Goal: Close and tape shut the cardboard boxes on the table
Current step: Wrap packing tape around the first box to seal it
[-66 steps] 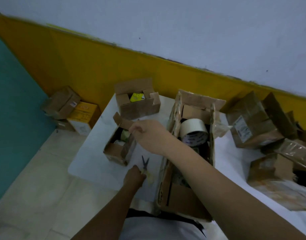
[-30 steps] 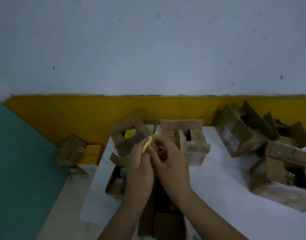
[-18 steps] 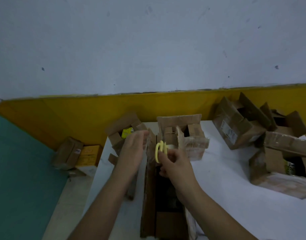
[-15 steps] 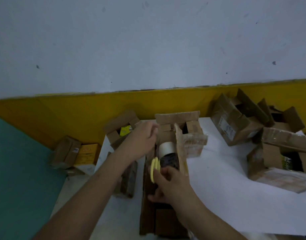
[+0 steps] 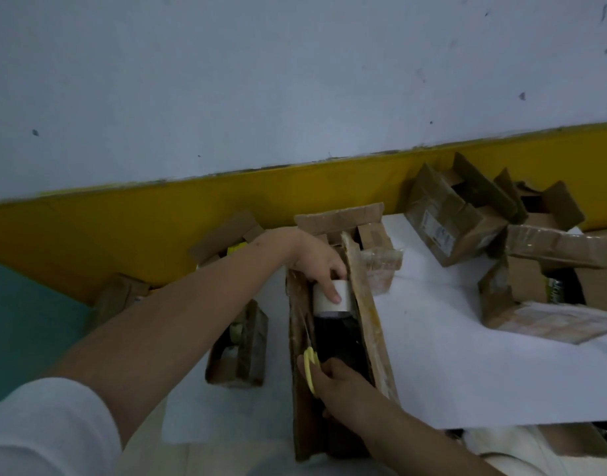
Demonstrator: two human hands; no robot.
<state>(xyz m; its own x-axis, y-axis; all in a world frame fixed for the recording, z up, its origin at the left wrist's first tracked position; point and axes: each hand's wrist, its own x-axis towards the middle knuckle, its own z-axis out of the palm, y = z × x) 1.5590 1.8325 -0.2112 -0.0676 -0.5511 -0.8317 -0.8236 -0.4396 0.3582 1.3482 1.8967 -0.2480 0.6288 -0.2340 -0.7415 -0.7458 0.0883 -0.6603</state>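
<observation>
1. Box [image 5: 368, 316], long with its flaps up, is sitting on the white counter [image 5: 449, 365] right before us, a tape roll [image 5: 339, 302] inside.
2. We are gripping that roll with our left hand [image 5: 319, 261], fingers curled over it.
3. We are holding yellow scissors [image 5: 310, 365] in our right hand [image 5: 338, 384] at the box's near end.
4. Other open boxes [image 5: 446, 228] are lying far right.

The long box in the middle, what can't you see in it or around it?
All in the head view:
- Inside the long box, below the tape roll: too dark to read.
- Top of the tape roll: covered by the left hand.
- Handles of the scissors: mostly hidden by the right hand.
- Contents of the small box: too dim to name.
- The box on the right: cut off by the picture's edge.
</observation>
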